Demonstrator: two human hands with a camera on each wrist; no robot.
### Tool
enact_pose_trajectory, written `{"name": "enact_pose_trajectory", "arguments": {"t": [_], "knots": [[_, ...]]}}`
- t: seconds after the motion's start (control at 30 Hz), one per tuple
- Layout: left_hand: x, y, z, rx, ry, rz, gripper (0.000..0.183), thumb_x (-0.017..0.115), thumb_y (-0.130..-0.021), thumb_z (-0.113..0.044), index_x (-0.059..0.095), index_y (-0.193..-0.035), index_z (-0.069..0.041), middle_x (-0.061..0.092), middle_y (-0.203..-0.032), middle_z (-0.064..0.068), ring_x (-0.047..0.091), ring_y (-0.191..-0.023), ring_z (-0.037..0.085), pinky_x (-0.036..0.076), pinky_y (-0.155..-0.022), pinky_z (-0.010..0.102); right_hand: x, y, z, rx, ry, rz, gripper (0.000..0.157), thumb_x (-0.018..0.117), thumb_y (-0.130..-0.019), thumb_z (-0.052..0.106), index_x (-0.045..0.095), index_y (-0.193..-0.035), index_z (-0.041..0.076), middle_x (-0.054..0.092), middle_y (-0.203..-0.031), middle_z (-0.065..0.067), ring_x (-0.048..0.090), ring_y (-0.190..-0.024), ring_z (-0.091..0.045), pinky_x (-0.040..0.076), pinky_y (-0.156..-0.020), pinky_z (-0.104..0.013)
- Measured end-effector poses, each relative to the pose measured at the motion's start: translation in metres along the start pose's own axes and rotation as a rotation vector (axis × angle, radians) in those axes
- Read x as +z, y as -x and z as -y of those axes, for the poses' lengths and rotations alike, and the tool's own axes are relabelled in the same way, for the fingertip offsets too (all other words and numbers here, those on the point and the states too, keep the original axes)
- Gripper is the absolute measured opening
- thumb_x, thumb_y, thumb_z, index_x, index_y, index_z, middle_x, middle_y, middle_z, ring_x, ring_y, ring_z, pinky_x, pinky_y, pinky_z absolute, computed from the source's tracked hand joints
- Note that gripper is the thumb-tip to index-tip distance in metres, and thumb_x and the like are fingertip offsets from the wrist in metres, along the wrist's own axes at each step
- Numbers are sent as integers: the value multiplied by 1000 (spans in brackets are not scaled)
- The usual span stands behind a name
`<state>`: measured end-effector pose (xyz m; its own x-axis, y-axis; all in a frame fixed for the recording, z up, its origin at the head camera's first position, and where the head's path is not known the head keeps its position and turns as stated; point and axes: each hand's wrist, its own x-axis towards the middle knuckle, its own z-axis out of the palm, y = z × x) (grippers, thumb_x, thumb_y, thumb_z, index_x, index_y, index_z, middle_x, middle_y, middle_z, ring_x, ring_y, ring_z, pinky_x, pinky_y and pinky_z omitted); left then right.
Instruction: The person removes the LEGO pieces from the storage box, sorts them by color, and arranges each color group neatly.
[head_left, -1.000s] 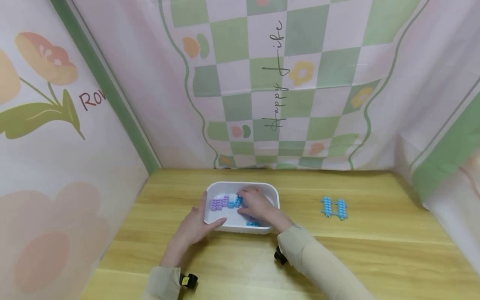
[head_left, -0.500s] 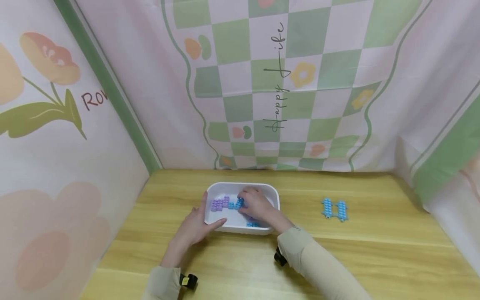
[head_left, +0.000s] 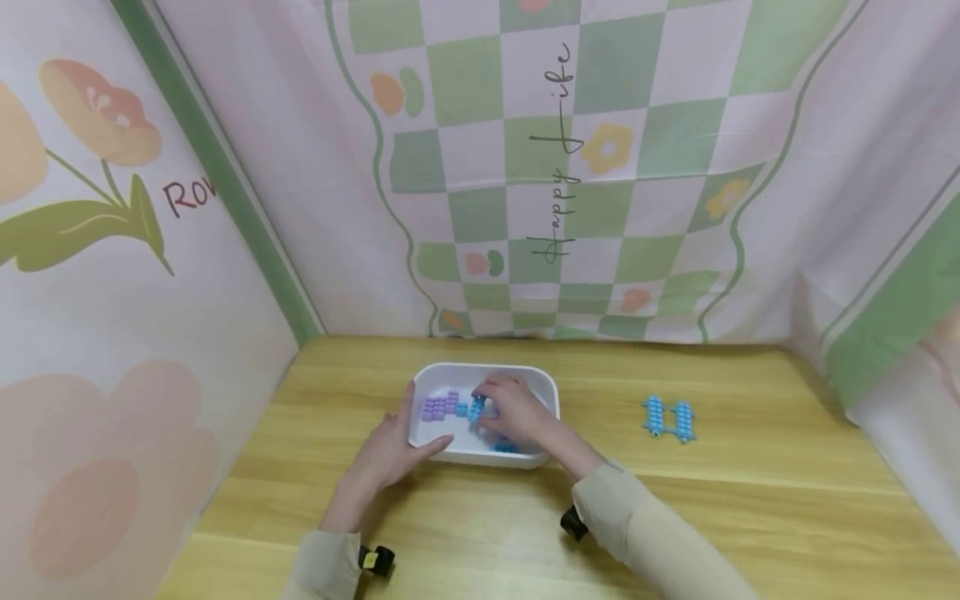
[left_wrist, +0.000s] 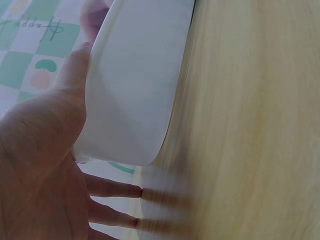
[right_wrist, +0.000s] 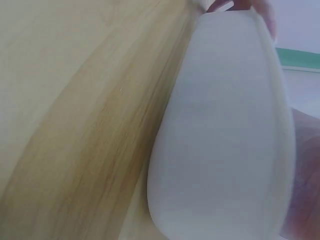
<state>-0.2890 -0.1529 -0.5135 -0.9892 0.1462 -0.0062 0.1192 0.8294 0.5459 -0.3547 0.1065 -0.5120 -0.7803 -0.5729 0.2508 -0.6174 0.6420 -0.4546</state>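
A white tray [head_left: 467,457] on the table holds small knobbly plastic blocks. My left hand [head_left: 390,450] lies at its left front corner, thumb over the front rim and index finger along the left wall. In the left wrist view, the left hand's other fingers [left_wrist: 114,187] stretch out straight past the tray. Inside, my right hand [head_left: 517,410] pinches a blue knobbly block [head_left: 476,408] between thumb and fingers. Left of it are another blue block [head_left: 461,410] and several purple blocks [head_left: 434,409]. More blue blocks [head_left: 504,447] lie near the front wall, partly under the right hand.
Two light-blue knobbly strips [head_left: 669,419] with small pegs lie side by side on the wooden table [head_left: 765,483], to the right of the tray. A printed checkered cloth [head_left: 543,200] hangs along the table's back edge. The tray's wall [right_wrist: 220,125] fills much of the right wrist view.
In the right hand, the pinched blue block has tilted more upright and come apart from the blue block on its left. The right forearm has shifted slightly right. The left hand stays put.
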Motion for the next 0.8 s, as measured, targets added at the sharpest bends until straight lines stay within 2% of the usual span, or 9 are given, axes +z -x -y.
{"name": "enact_pose_trajectory", "arguments": {"t": [0.23,0.3,0.33,0.47,0.53,0.57,0.7,0.8], "knots": [[1,0,0,-11,5,2,124,72,-95,-74,8,-178,-8,53,-161,35,49,-150,62,41,-126,74,3,12,-13,-55,-46,-90,41,90,-89,22,78,-126,8,78,-120,-11,70,-118,-34,53,-112,-63],[1,0,0,-15,4,4,124,71,-95,-75,7,-178,-9,52,-162,35,47,-151,62,41,-125,74,-9,18,-3,-49,-56,-90,41,90,-90,19,78,-126,6,78,-122,-13,71,-119,-36,55,-112,-63],[1,0,1,-17,4,6,124,71,-95,-75,7,-178,-9,51,-162,35,46,-152,62,41,-126,74,-10,20,-8,-77,-64,-101,41,89,-91,21,77,-128,7,78,-123,-12,71,-120,-34,56,-113,-61],[0,0,1,-20,15,8,124,71,-95,-74,6,-178,-10,51,-163,34,45,-153,62,39,-127,74,-38,33,14,-95,-91,-121,41,88,-91,14,76,-128,1,78,-122,-16,72,-119,-37,59,-112,-58],[0,0,1,-22,22,9,124,72,-95,-74,6,-178,-10,51,-163,34,44,-153,61,38,-128,74,-43,37,13,-112,-108,-154,40,88,-90,13,77,-127,0,79,-120,-15,72,-116,-35,60,-109,-56],[0,0,1,-21,24,8,124,72,-95,-74,6,-178,-10,52,-163,33,45,-153,61,38,-128,74,-52,41,23,-89,-117,-155,40,89,-88,8,77,-125,-1,79,-118,-15,73,-113,-36,61,-106,-58],[0,0,1,-12,20,6,124,72,-95,-73,6,-178,-9,55,-161,33,48,-152,59,36,-130,72,-65,54,21,-25,-182,-136,41,87,-92,6,75,-130,-2,76,-122,-14,71,-115,-35,62,-105,-58],[0,1,1,-4,12,8,124,72,-95,-73,6,-178,-8,58,-158,33,50,-150,58,34,-132,70,-74,65,17,18,-233,-121,42,84,-94,5,73,-133,-2,75,-127,-15,70,-118,-37,61,-107,-64]]}}
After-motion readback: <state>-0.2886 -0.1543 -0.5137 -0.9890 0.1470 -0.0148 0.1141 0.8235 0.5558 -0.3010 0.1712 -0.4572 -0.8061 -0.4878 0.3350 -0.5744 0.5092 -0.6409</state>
